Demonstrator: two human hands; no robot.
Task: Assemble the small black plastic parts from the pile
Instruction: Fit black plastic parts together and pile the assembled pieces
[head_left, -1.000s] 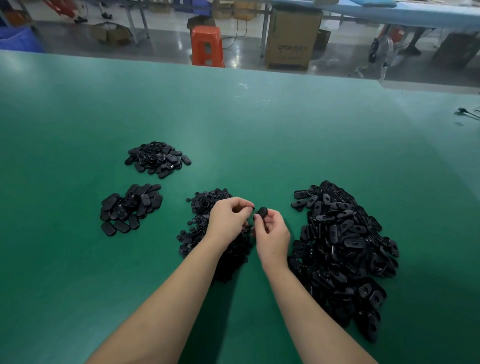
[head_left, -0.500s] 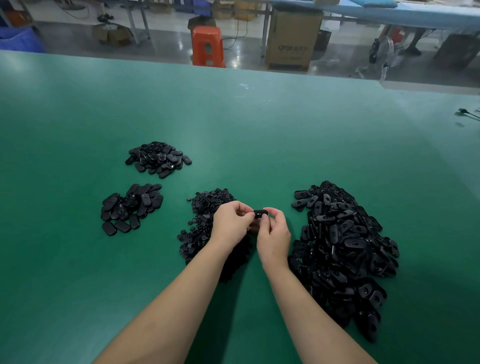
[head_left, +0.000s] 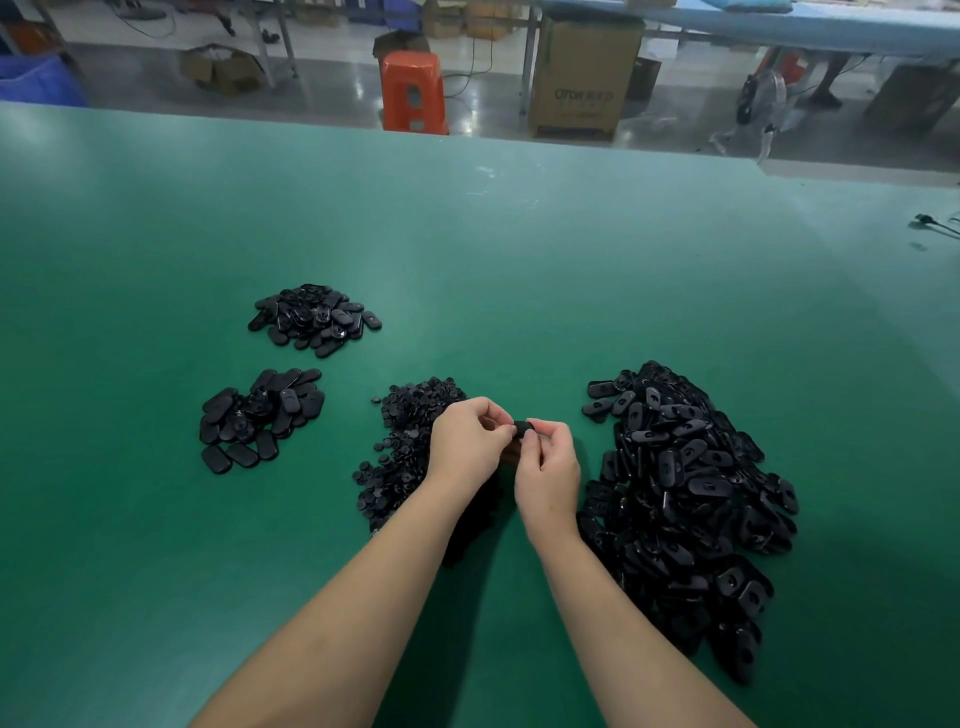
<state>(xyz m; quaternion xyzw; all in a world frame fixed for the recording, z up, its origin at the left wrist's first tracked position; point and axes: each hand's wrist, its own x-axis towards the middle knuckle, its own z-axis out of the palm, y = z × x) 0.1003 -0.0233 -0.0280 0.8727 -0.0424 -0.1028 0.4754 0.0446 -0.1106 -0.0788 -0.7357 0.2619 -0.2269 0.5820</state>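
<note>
Above the middle pile (head_left: 410, 447), both hands (head_left: 511, 449) still pinch the part (head_left: 523, 428).

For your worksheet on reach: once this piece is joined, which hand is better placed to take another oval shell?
Right hand: the big oval-shell pile lies just beside it, while the left hand sits over the small-disc pile.

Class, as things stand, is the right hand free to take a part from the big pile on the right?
Probably not yet: the right hand pinches a black part with the left hand. The big pile lies unobstructed beside it.

glossy black plastic parts (head_left: 685, 488), matt green table (head_left: 519, 270)
</note>
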